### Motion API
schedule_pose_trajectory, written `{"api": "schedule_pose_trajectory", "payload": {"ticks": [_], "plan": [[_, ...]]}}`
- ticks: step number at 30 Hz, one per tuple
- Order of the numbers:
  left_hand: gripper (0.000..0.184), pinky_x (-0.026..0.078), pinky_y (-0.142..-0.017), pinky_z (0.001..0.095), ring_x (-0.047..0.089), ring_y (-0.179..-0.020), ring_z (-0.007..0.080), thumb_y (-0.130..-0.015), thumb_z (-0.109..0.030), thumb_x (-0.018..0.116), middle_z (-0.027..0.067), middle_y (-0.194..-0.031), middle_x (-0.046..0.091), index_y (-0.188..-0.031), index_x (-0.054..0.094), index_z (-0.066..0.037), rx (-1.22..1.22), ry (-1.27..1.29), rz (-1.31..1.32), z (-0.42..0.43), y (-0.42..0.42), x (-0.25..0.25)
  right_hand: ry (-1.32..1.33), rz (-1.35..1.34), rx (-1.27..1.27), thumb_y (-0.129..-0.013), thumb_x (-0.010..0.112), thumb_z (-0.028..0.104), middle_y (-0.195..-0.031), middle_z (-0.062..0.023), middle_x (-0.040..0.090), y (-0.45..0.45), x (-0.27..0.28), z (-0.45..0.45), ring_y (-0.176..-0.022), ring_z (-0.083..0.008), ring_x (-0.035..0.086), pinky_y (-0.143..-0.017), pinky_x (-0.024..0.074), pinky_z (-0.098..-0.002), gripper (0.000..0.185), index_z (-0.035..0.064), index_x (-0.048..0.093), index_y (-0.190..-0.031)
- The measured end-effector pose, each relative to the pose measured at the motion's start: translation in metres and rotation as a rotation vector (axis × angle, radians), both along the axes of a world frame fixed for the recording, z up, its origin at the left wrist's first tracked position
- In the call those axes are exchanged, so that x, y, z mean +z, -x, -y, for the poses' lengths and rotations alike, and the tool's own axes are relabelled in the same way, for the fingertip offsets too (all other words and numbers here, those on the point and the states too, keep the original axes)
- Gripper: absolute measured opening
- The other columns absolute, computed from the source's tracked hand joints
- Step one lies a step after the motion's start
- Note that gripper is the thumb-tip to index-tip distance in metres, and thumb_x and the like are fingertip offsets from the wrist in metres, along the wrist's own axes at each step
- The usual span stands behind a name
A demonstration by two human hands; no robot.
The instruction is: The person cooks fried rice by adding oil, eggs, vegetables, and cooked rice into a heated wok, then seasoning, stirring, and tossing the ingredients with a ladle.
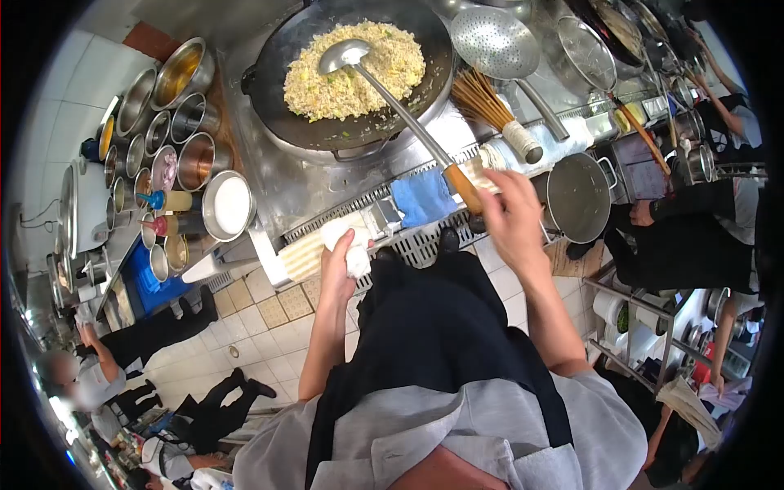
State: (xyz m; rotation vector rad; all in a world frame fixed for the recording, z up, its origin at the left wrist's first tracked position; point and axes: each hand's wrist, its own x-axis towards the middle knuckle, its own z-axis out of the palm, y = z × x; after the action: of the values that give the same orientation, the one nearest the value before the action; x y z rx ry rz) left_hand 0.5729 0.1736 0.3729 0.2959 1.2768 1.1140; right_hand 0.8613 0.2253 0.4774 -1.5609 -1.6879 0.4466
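In the head view, a large dark wok (269, 98) on the stove holds fried rice (355, 77). A metal ladle (384, 94) lies with its bowl on the rice, and its wooden handle (464, 189) reaches over the stove's front edge. My right hand (513, 214) is beside the end of that handle, fingers apart, with nothing visible in it. My left hand (336, 263) has its fingers closed on a white cloth (357, 260), at the stove's front edge. A striped cloth (304, 257) lies under and left of it. A blue cloth (422, 198) is folded over the edge between my hands.
A bamboo brush (498, 114) and a perforated strainer (494, 45) lie right of the wok. A deep pot (578, 198) stands near my right hand. Metal bowls, including one with white contents (229, 206), crowd the left. Other people stand at both sides.
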Motion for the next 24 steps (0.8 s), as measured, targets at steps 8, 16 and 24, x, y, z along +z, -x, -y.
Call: {"api": "schedule_pose_trajectory", "payload": {"ticks": [8, 16, 24], "plan": [[0.033, 0.056, -0.062, 0.0315, 0.069, -0.083, 0.0232, -0.092, -0.021, 0.062, 0.0142, -0.099, 0.066, -0.116, 0.052, 0.000, 0.009, -0.045, 0.110, -0.023, 0.001, 0.003, 0.482, 0.414, 0.362, -0.092, 0.051, 0.015, -0.078, -0.0276, 0.064, 0.024, -0.036, -0.037, -0.073, -0.0465, 0.062, -0.068, 0.0489, -0.0536, 0.061, 0.0140, 0.029, -0.148], [0.034, 0.057, -0.062, 0.0323, 0.069, -0.082, 0.0231, -0.093, -0.023, 0.061, 0.0159, -0.097, 0.067, -0.114, 0.054, 0.003, 0.169, -0.066, 0.212, -0.043, 0.011, 0.008, 0.545, 0.595, 0.333, -0.089, 0.051, 0.009, -0.075, -0.0279, 0.063, -0.011, 0.033, -0.030, -0.073, -0.0429, 0.064, -0.067, 0.0505, -0.0509, 0.066, 0.0168, 0.027, -0.150], [0.055, 0.057, -0.063, 0.0408, 0.069, -0.083, 0.0314, -0.093, -0.061, 0.046, 0.0091, -0.092, 0.066, -0.115, 0.054, -0.011, -0.025, -0.042, 0.278, -0.144, 0.010, -0.006, 0.478, 0.240, 0.412, -0.088, 0.055, 0.010, -0.074, -0.0308, 0.061, 0.035, 0.003, -0.066, -0.074, -0.0480, 0.061, -0.071, 0.0476, -0.0529, 0.067, 0.0142, 0.028, -0.149]]}}
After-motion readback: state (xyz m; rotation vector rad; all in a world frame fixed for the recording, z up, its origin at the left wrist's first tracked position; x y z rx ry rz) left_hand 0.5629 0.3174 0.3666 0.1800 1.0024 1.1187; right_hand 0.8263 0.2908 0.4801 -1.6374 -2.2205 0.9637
